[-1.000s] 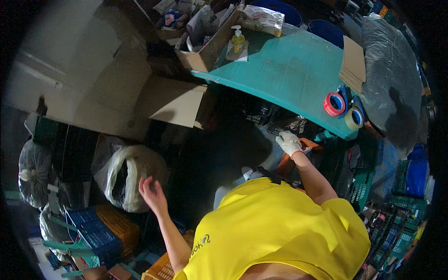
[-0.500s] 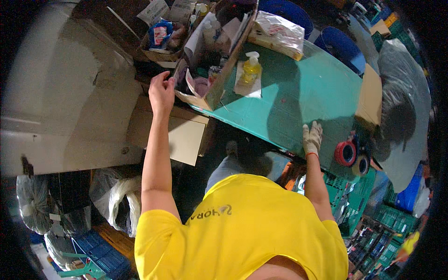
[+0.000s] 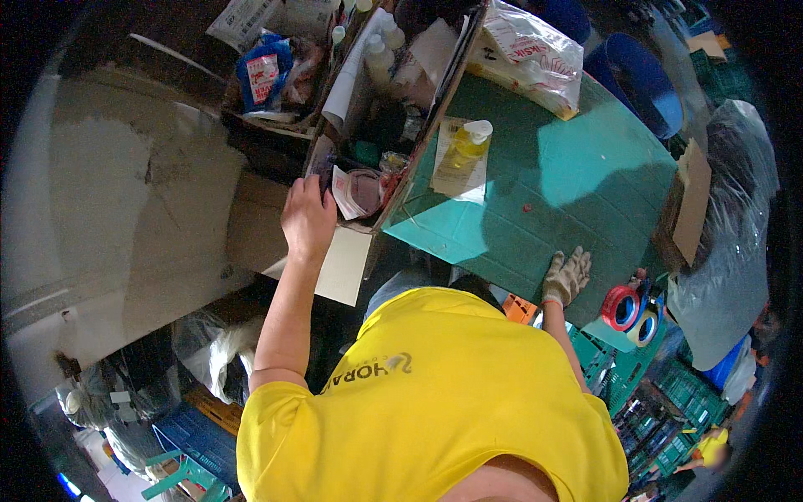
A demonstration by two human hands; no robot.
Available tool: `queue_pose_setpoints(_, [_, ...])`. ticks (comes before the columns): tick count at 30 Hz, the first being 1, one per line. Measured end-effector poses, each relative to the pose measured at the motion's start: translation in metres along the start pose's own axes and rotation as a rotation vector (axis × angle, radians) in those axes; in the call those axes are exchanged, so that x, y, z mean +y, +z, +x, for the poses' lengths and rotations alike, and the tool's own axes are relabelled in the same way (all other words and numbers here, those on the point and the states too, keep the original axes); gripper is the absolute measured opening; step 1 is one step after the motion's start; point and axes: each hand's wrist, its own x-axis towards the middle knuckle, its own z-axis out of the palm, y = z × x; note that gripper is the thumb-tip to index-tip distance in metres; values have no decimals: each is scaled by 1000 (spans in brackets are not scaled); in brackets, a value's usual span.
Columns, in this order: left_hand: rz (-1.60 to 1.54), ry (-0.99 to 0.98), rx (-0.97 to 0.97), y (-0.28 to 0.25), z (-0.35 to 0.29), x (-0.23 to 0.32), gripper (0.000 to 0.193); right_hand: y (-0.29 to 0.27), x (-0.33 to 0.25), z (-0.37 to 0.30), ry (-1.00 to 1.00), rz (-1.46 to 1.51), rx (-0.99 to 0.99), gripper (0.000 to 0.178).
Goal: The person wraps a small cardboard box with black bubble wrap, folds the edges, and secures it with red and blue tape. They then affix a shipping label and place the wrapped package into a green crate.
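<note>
My bare left hand is at the near-left corner of an open cardboard box, its fingers curled over the rim; the fingertips are partly hidden. Inside that box are white bottles, papers and a round pinkish item. My right hand, in a pale work glove, rests on the teal tabletop with fingers spread and nothing in them. A pump bottle of yellow liquid lies or stands on a printed sheet right of the box. Tape rolls are just right of my gloved hand.
A plastic-wrapped package sits at the table's far side, before a blue bin. Cardboard and a large plastic-covered bundle border the right. Another box with a blue packet is at far left. Green crates stand lower right.
My left hand has come down onto the box's near corner, where it was raised beside it with fingers half curled. The view has shifted. My right hand still lies on the table, fingers more spread.
</note>
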Motion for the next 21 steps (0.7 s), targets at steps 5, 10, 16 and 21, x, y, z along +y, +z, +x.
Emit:
queue_pose_setpoints(5, [58,145,318,13,-9,-5,25,7,1,1,-3,10,22,62])
queue_pose_setpoints(10, [24,99,449,24,-14,-8,26,5,3,3,-9,3,-2,61])
queue_pose_setpoints(16, [32,84,436,29,-14,-8,24,-108,-69,17,-523,1028,176,36])
queue_pose_setpoints(21, [-51,85,417,28,-16,-10,26,-218,-244,-6,-1479,861,-88,25])
